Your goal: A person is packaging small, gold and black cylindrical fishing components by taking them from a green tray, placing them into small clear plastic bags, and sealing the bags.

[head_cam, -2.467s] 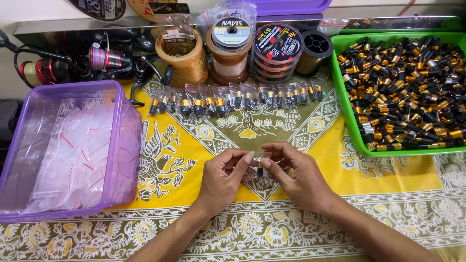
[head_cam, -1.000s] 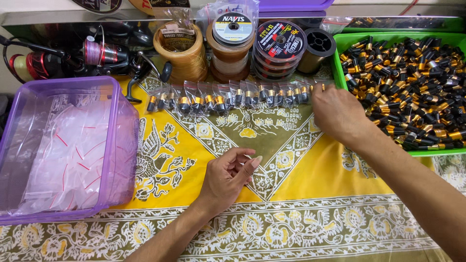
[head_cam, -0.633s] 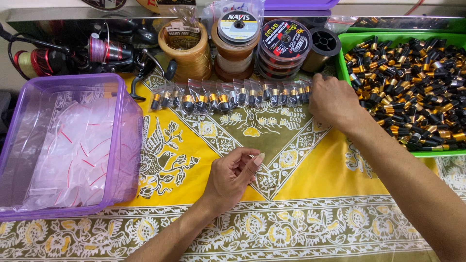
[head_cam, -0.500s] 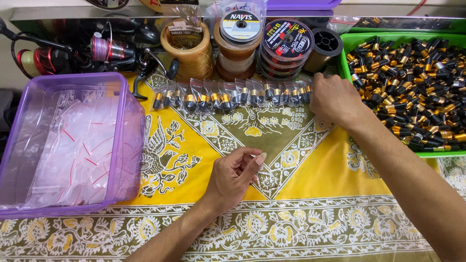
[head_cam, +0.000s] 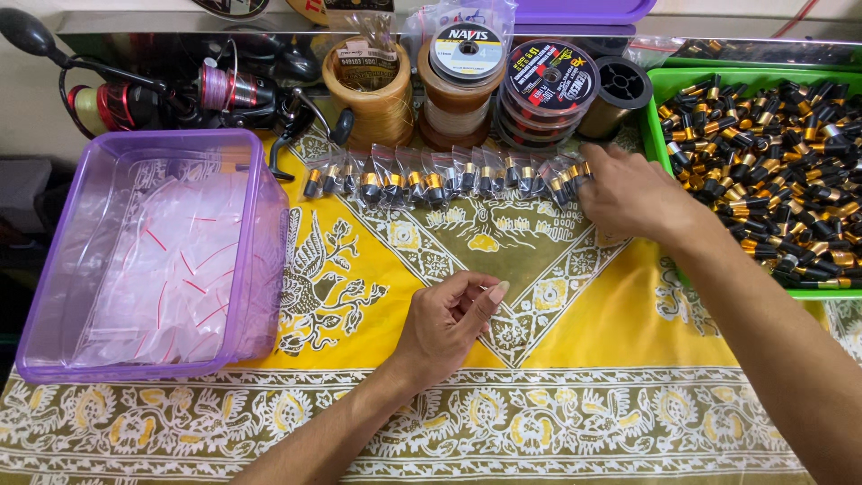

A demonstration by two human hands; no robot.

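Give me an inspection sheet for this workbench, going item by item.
Surface: yellow and olive patterned cloth covers the table.
Job's things: row of small bagged black-and-gold parts; green tray heaped with loose ones; purple bin of empty clear zip bags.
Clutter: fishing line spools and fishing reels along the back.
Hands: right hand touches the row's right end; left hand rests loosely curled on the cloth; whether its fingers hold anything cannot be told.
Cables: nothing seen.
Surroundings: purple lid at the back edge.
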